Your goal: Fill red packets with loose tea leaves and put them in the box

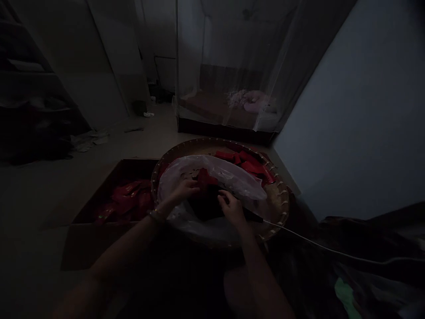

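Forearms [114, 252], two, bare; left hand [186, 190] by red packet [206, 177], right hand [231, 207] near; both half-curled, holds too dark to tell; woven tray [283, 195] lies beneath.

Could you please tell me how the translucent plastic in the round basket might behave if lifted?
The translucent plastic would probably fold floppily, as its film looks thin and wrinkled. It may feel slippery, since its surface has a faint sheen.

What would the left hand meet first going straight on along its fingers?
Likely the red item, just ahead of the left hand; too dark to tell if they already touch.
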`<action>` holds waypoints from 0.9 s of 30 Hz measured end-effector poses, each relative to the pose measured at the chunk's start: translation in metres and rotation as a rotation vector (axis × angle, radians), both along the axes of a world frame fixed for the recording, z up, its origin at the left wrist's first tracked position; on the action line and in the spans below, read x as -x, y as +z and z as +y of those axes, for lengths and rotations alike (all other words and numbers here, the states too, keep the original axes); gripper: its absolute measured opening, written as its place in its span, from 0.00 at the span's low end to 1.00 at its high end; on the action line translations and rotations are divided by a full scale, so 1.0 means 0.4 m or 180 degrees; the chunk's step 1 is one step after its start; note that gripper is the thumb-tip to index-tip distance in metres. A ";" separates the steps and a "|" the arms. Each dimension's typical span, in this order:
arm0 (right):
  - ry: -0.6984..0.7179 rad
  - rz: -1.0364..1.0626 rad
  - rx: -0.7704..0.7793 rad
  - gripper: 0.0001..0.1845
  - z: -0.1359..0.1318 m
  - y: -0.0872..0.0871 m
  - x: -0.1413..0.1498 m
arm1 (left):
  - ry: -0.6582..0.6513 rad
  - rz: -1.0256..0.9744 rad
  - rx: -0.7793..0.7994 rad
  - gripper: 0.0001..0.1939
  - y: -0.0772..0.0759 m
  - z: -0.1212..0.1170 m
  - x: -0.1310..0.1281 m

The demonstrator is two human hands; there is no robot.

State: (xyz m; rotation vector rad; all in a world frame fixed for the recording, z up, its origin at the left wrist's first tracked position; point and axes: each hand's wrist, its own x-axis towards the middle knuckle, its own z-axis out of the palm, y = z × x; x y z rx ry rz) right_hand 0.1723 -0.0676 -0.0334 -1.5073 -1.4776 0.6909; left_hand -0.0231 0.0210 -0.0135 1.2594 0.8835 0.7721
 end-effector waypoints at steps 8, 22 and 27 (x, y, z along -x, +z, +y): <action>0.0015 0.0882 0.0116 0.17 -0.030 0.021 0.039 | 0.0742 -0.0686 0.0032 0.27 -0.036 -0.158 -0.064; -0.0431 -0.0564 -0.0893 0.20 -0.019 -0.022 0.033 | 0.0942 0.0550 -0.0550 0.17 -0.053 -0.149 0.013; -0.0570 -0.1074 -0.1433 0.22 -0.032 -0.022 0.060 | 0.1191 0.0384 -0.0390 0.18 -0.051 -0.150 0.008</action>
